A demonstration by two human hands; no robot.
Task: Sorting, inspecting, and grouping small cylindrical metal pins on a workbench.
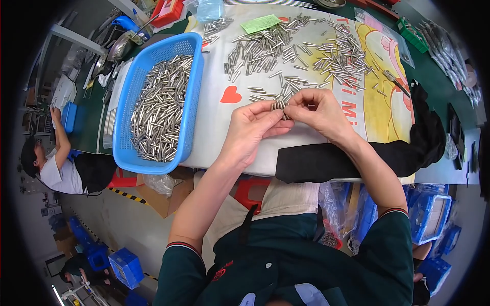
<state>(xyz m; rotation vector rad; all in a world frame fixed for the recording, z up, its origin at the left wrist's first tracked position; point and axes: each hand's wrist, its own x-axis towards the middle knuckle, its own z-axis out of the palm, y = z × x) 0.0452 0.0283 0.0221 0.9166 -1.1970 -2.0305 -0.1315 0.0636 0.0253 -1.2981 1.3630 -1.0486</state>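
Observation:
Between my two hands is a small bunch of metal pins (279, 105), standing side by side. My left hand (253, 127) is closed on the bunch, thumb in front and fingers behind. My right hand (319, 112) pinches at the bunch's right side with thumb and forefinger. Just beyond my fingertips, loose metal pins (293, 84) lie on the printed cloth (212, 132). Larger scattered heaps of the same pins (268, 48) spread farther back and to the right. To my left stands a blue plastic basket (198, 86) filled with many such pins.
A green paper slip (260, 23) rests on the far heap. A black cloth (319, 162) lies along the near edge, under my right forearm. Pliers (395, 81) lie at the right. A red tray (167, 13) stands far left. Another person (64, 168) sits at the left.

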